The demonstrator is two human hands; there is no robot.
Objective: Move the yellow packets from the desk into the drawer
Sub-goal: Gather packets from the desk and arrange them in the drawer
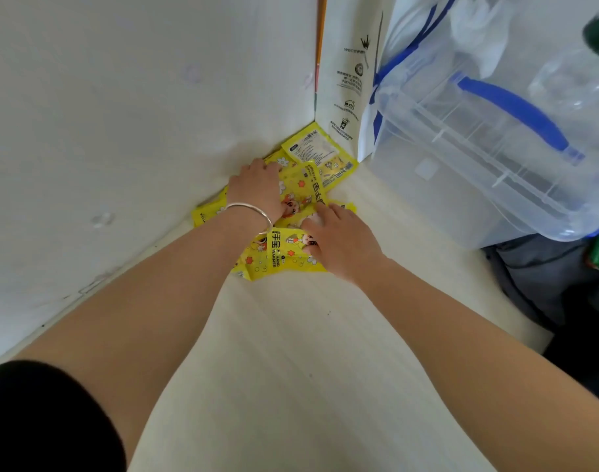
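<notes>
Now the yellow packets [293, 199] are lying in a loose, overlapping pile in the far corner of the table [291, 369], where the pale surface is meeting the white wall [121, 114] on the left. Several packets are showing cartoon prints and the words "HAND WARMER"; one at the back is showing its printed reverse side. The left hand [257, 189] is resting flat on the pile near the wall, fingers spread and pressing down, so its grip is open and not closed around any packet. A silver bracelet [254, 212] is sitting on that wrist, and a black sleeve [35, 413] is covering the upper arm. The right hand [339, 243] is lying on the nearer packets with fingers curled onto one; whether it is really pinching the packet I cannot tell. Behind the pile a white paper bag [349, 80] with black print is standing upright against the back. To the right a clear plastic box [478, 158] with a blue handle [516, 110] is standing on the table, near the packets but apart from them. Dark grey fabric [536, 277] is lying beyond the right table edge.
</notes>
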